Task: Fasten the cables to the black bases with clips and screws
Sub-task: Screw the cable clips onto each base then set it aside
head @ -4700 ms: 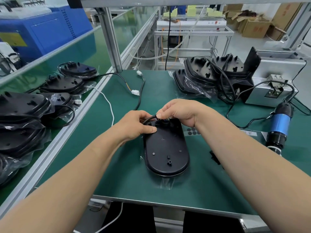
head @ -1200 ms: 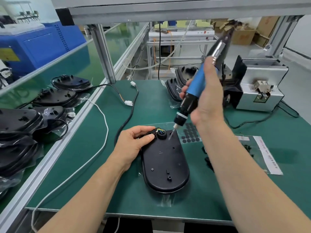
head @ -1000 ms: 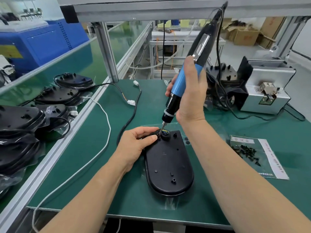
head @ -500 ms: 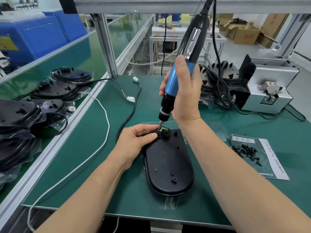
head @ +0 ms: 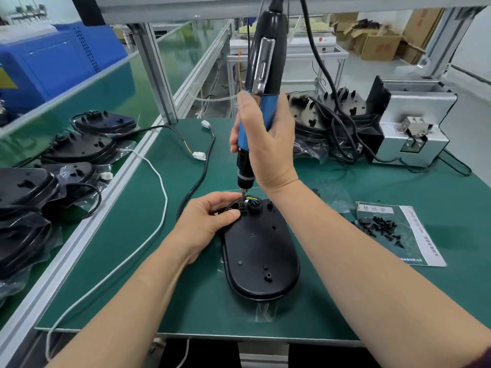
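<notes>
- Black plastic base (head: pixel 260 251) lies flat on the green mat (head: pixel 127 248), near the front edge of the bench, with its narrow end pointing away from the person.
- Left hand (head: pixel 206 221) sits at that narrow end with fingers and thumb curled, pinching the black cable (head: pixel 198 181) against the top of the base. The thumb tip rests on the base itself.
- Short coloured wires (head: pixel 251 200) (yellow, green and blue show) poke out just beside those fingers, next to a round boss on the base.
- Right hand (head: pixel 265 144) is wrapped fully round the blue grip of the screwdriver (head: pixel 261 73), which stands nearly upright.
- The screwdriver's tip is down at the cable end, between the left fingers and the coloured wires. Whether a clip or screw sits under it is too small to tell.
- From the left hand the cable runs away across the mat to a white plug (head: pixel 199 155).
- Loose black screws (head: pixel 380 227) lie on a printed sheet (head: pixel 422 240) to the right of the base, well apart from it.
- More bases in plastic bags (head: pixel 26 189) are stacked on the lower shelf to the left.
- Another stack of bases (head: pixel 308 112) stands at the back right, near a silver box (head: pixel 414 107).
- A thin white cord (head: pixel 159 208) loops over the mat to the left of the left arm.
</notes>
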`<state>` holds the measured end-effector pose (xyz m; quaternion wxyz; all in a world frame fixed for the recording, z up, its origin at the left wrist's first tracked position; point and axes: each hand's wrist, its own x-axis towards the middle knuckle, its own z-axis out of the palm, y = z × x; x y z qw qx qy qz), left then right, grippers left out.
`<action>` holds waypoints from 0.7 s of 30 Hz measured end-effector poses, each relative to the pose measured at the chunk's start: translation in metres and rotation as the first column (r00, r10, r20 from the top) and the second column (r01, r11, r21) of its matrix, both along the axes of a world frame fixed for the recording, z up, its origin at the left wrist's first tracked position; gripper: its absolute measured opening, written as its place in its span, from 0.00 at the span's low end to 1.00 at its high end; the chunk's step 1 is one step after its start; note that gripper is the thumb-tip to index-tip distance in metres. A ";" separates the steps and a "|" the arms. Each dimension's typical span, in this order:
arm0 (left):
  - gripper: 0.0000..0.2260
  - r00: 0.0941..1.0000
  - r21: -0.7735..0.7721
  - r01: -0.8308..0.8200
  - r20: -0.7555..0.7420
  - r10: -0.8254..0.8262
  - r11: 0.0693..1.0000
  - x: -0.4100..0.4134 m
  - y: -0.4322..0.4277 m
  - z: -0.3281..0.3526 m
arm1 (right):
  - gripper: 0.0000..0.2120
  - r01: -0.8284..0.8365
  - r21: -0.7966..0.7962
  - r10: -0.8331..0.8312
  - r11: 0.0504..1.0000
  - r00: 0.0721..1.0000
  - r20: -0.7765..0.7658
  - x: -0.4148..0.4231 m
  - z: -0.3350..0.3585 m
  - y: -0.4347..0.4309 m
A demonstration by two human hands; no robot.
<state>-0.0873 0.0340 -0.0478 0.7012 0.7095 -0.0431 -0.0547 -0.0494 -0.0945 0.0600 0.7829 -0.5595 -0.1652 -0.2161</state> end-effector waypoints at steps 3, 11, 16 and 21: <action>0.15 1.000 0.013 -0.007 -0.011 0.007 1.000 0.000 0.000 0.000 | 0.15 0.003 -0.027 -0.003 1.000 1.000 -0.014 0.000 0.000 0.002; 0.15 1.000 0.008 -0.007 -0.004 0.007 1.000 0.000 -0.002 -0.001 | 0.17 -0.045 -0.027 0.044 0.999 0.998 -0.043 0.002 0.001 0.000; 0.17 0.998 -0.004 0.046 0.032 -0.045 0.999 0.000 -0.001 -0.002 | 0.18 -0.159 0.011 0.159 0.987 0.987 -0.036 0.001 0.001 -0.004; 0.06 0.991 0.048 0.103 -0.088 -0.099 0.993 0.009 0.009 0.012 | 0.19 -0.191 0.024 0.192 0.981 0.981 -0.023 0.000 0.001 -0.003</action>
